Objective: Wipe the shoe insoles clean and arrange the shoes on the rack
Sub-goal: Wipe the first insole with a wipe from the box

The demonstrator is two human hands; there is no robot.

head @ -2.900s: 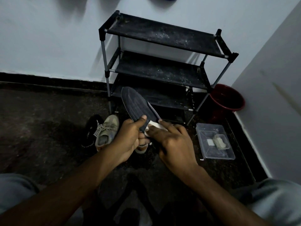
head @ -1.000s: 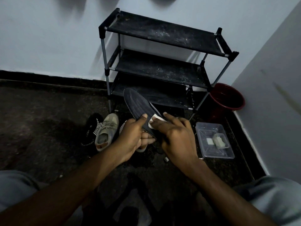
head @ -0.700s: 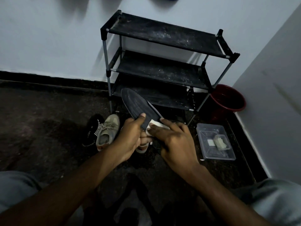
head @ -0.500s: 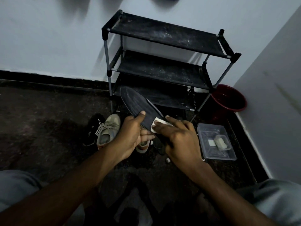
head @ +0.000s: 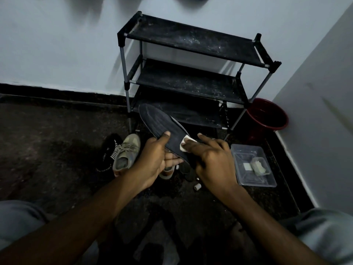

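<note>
My left hand (head: 152,161) grips a dark insole (head: 158,125) at its heel end, thumb on top, fingers underneath. The insole's toe points up and left toward the black three-shelf shoe rack (head: 191,48). My right hand (head: 212,157) presses a small white wipe (head: 184,144) against the insole's near half with its fingertips. On the floor to the left lie a beige sneaker (head: 125,153) and a black striped shoe (head: 108,152). Another shoe (head: 166,174) sits partly hidden under my hands.
A clear plastic box (head: 254,176) holding small white pads rests on the floor at the right. A dark red bucket (head: 267,116) stands in the corner beside the rack. A small white cap (head: 197,186) lies near my right wrist. Walls close the back and right.
My right hand rubs the white wipe back and forth over the insole's near half. My left hand keeps its hold, and the insole's tilt has barely shifted.
</note>
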